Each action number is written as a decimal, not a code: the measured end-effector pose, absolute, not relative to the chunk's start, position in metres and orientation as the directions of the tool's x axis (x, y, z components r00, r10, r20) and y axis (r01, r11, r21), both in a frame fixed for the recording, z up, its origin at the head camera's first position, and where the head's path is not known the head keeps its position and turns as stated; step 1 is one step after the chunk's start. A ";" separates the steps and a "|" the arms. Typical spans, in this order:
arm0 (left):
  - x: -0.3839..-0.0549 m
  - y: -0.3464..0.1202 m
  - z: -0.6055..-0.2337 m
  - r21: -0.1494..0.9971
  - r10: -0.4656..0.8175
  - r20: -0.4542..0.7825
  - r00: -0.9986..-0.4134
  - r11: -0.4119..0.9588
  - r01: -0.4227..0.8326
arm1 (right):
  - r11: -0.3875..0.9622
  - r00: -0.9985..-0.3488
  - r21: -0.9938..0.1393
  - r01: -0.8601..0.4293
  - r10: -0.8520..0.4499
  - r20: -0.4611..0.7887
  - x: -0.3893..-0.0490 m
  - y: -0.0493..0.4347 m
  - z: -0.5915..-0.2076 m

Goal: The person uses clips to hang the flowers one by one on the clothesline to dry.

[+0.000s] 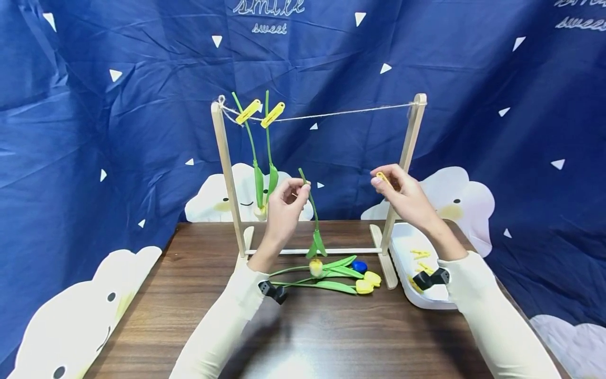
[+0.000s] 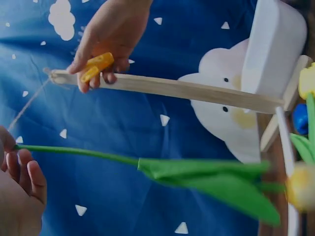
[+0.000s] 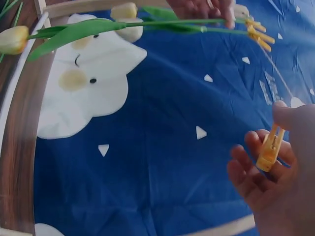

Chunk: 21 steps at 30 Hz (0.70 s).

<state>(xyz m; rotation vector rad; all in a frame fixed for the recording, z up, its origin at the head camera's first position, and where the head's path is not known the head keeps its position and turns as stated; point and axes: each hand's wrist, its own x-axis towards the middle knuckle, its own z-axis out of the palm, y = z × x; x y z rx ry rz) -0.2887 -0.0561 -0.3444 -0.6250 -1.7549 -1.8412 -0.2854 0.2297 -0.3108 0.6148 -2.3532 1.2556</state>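
My left hand (image 1: 283, 210) pinches an artificial tulip (image 1: 316, 243) near the cut end of its green stem. It hangs head down, its pale yellow bloom in front of the rack's low crossbar. In my right hand (image 1: 408, 197), a yellow clothespin (image 3: 270, 150) is held between thumb and fingers, near the rack's right post. Above, a thin string (image 1: 331, 114) spans the wooden rack (image 1: 224, 158). Two tulips (image 1: 259, 184) hang upside down at the string's left end, each under a yellow clothespin (image 1: 272, 115). My left hand partly covers their blooms.
Several tulips lie on the brown table (image 1: 303, 326) under the rack, among them a blue bloom (image 1: 359, 266) and a yellow bloom (image 1: 364, 287). A white tray (image 1: 428, 305) with more yellow clothespins (image 1: 420, 254) stands right of the rack. Blue cloth (image 1: 331, 58) hangs behind.
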 end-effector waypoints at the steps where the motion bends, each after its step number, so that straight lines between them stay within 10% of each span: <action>1: -0.289 -0.056 -0.341 0.755 -0.058 0.653 -0.755 -0.025 0.655 | 0.512 -0.817 -0.654 -0.557 -0.199 0.541 -0.286 0.226 -0.310; 21: -0.302 -0.044 -0.296 0.651 -0.015 0.723 -0.691 -0.324 0.687 | 0.441 -0.708 -0.566 -0.697 -0.296 0.641 -0.283 0.169 -0.280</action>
